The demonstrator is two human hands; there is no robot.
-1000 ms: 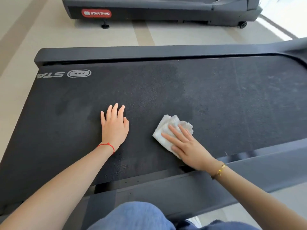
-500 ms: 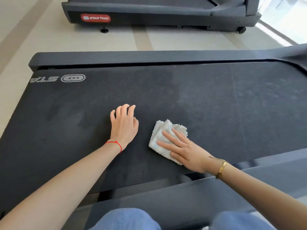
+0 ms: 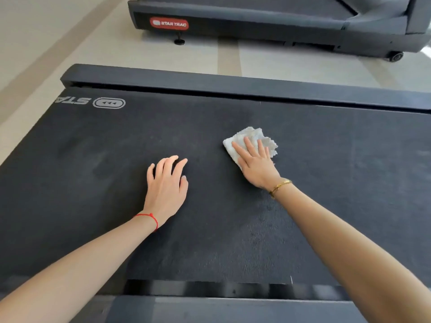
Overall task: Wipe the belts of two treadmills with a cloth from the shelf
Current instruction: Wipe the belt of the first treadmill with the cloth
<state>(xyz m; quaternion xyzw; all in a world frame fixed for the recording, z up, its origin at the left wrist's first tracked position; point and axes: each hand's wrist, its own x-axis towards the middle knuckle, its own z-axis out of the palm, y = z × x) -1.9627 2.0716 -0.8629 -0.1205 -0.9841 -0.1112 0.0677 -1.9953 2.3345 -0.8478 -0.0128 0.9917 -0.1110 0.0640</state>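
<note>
Belt [image 3: 233, 217] matt, rough-grained; cloth [image 3: 250, 136] white, nubbly; side rail [image 3: 210, 79] smooth plastic.

**Dark treadmill belt on a pale floor**

The near treadmill's black belt [image 3: 233, 229] carries a crumpled white cloth [image 3: 250, 138], pressed flat under the right hand [image 3: 256, 164], and the left hand [image 3: 166, 185] resting beside it. Both treadmills stand on a beige striped floor [image 3: 279, 64]; the second treadmill [image 3: 268, 26] stands beyond.

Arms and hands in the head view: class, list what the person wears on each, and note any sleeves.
Both forearms are bare, with no sleeves in view. The left hand has a thin red string bracelet at the wrist. The right hand has a slim gold bangle at the wrist. No rings or gloves show.
</note>
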